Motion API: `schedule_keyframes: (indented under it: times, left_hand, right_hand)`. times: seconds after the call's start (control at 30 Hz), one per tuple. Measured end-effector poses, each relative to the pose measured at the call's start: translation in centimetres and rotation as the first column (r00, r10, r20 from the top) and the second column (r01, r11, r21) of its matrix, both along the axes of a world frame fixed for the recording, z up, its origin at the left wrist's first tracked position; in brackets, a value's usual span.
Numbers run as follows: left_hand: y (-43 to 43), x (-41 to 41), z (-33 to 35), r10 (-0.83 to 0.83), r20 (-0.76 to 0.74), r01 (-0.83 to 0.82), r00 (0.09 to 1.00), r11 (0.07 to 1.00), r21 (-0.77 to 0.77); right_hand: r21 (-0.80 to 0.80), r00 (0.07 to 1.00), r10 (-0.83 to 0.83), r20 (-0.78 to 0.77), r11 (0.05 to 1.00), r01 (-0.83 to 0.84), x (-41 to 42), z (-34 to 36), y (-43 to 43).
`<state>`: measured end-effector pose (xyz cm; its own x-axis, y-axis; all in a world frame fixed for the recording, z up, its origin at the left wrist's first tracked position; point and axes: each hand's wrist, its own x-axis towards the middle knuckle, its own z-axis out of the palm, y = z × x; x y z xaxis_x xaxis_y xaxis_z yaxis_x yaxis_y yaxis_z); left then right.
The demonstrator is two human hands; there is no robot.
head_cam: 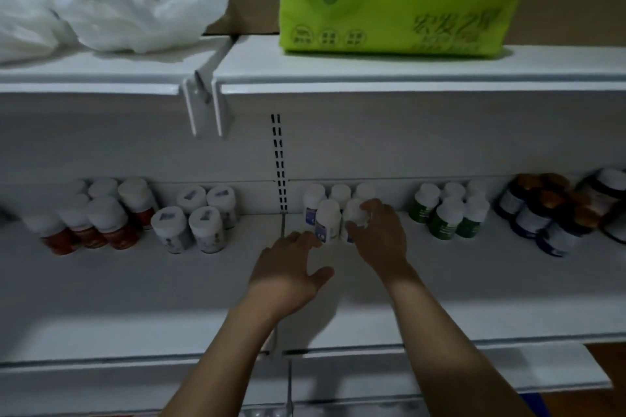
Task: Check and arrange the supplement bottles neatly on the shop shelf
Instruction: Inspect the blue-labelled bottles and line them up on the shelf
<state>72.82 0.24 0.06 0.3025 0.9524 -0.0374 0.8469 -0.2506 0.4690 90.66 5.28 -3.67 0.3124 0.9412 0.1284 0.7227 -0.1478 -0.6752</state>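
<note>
Both hands are reaching onto the white lower shelf (135, 298), toward a cluster of 5 white-capped, blue-labelled supplement bottles just right of the slotted upright (279, 162) on the back panel. 3 of them are forming the back row (340, 195) against the panel, and 2 are standing in front.

The right hand (381, 234) is grasping the front-right bottle (352, 211), its fingers curling over the white cap from above and the thumb coming in at the near side. The bottle is standing on the shelf, just beside its neighbour.

The left hand (291, 267) is lying released, palm down, with the fingers fairly straight and the thumb spread. Its fingertips are touching the lower part of the front-left bottle (328, 220), which is standing upright.

Other groups are sitting along the same shelf. At the far left, the red-labelled bottles (105, 223) are crowding together. Next to them, 4 bottles with marked caps (194, 223) are standing in a square. To the right of the hands, the green-labelled bottles (447, 217) are standing in 2 rows, and beyond them the dark bottles (542, 217) with brownish caps are blurring toward the edge.

On the upper shelf (372, 78), a white plastic bag (101, 3) is slumping at the left and a green tissue pack (389, 3) is sitting at the right.
</note>
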Motion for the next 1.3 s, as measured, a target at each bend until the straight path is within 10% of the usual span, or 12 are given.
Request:
schedule_keyframes:
  times: [0.37,0.7,1.3]
  left_hand:
    - [-2.1,1.7,-0.6,0.182,0.009,-0.182,0.983,0.981,0.07]
    - [-4.2,5.0,-1.5,0.129,0.05,-0.132,0.99,0.988,0.076]
    - [-8.3,8.0,3.5,0.014,0.705,0.055,0.709,0.996,-0.075]
  right_hand:
    - [0.01,0.997,0.07,0.013,0.997,-0.07,1.4,-0.5,1.6]
    - [-0.022,0.924,0.246,-0.292,0.965,-0.263,4.6,1.4,-3.9]
    - [0.286,0.534,0.434,-0.726,0.896,-0.34,8.3,10.1,-9.4]
